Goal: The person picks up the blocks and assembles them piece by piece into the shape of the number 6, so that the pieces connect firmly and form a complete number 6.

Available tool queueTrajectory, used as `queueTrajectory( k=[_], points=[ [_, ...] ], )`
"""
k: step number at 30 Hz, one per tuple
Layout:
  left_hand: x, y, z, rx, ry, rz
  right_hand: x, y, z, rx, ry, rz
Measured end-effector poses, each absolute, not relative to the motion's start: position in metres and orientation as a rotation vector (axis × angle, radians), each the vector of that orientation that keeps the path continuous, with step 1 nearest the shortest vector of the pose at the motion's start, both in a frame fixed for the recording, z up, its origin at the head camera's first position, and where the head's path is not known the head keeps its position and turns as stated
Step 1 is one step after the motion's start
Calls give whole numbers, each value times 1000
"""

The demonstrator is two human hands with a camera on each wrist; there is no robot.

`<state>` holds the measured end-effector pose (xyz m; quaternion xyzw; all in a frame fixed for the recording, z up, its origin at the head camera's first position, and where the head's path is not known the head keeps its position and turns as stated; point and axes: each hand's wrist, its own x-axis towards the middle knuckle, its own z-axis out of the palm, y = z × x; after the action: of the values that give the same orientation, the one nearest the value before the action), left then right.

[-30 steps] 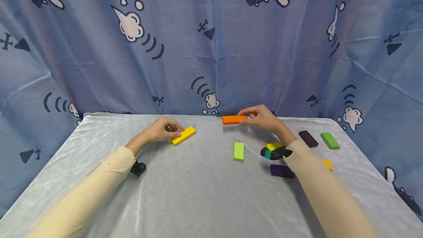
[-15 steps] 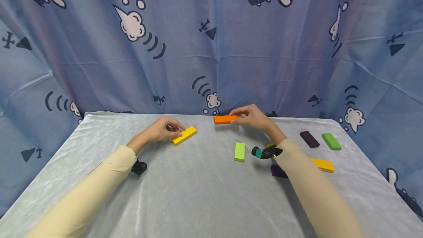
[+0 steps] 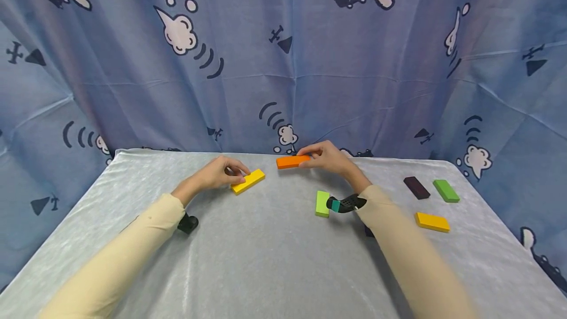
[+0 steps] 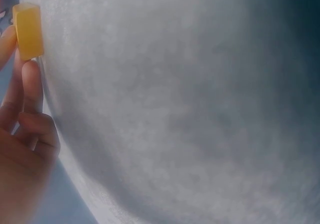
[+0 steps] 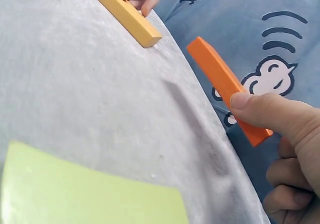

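Observation:
My left hand (image 3: 218,172) pinches a yellow block (image 3: 249,181) between thumb and fingers, left of the table's middle. In the left wrist view the same yellow block (image 4: 29,32) shows end-on at the fingertips. My right hand (image 3: 327,157) pinches an orange block (image 3: 290,162) by its right end, near the far table edge. The right wrist view shows the orange block (image 5: 220,79) raised above the cloth, its shadow below it, the thumb lying on its face. The orange block's free end points toward the yellow one, with a gap between them.
A lime green block (image 3: 322,204) lies near the right wrist strap (image 3: 346,204). Farther right are a dark brown block (image 3: 416,187), a green block (image 3: 446,191) and another yellow block (image 3: 432,222). A dark purple block (image 3: 368,232) is mostly hidden by the right sleeve. A patterned curtain (image 3: 248,63) hangs behind.
My right hand has moved left with the orange block, nearing the yellow block. My left hand has stayed in place. The right sleeve uncovers the right-hand yellow block and covers more of the purple one.

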<state>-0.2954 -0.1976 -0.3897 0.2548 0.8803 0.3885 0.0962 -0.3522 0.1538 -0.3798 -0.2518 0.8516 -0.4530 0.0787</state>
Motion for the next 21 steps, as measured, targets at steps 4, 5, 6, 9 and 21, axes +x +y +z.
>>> queueTrajectory(
  k=[4,5,6,9,21],
  points=[
    [-296,-198,-389,745,2604,1153,-355,149,-384,-785,2530,-1367],
    [-296,-198,-389,744,2604,1152,-356,147,-386,-785,2528,-1365],
    [-296,-198,-389,744,2603,1150,-356,146,-387,-787,2526,-1362],
    [-297,-199,-390,749,2601,1149,-357,140,-390,-769,2538,-1335],
    [-297,-199,-389,764,2594,1154,-356,122,-394,-721,2519,-1321]
  ],
)
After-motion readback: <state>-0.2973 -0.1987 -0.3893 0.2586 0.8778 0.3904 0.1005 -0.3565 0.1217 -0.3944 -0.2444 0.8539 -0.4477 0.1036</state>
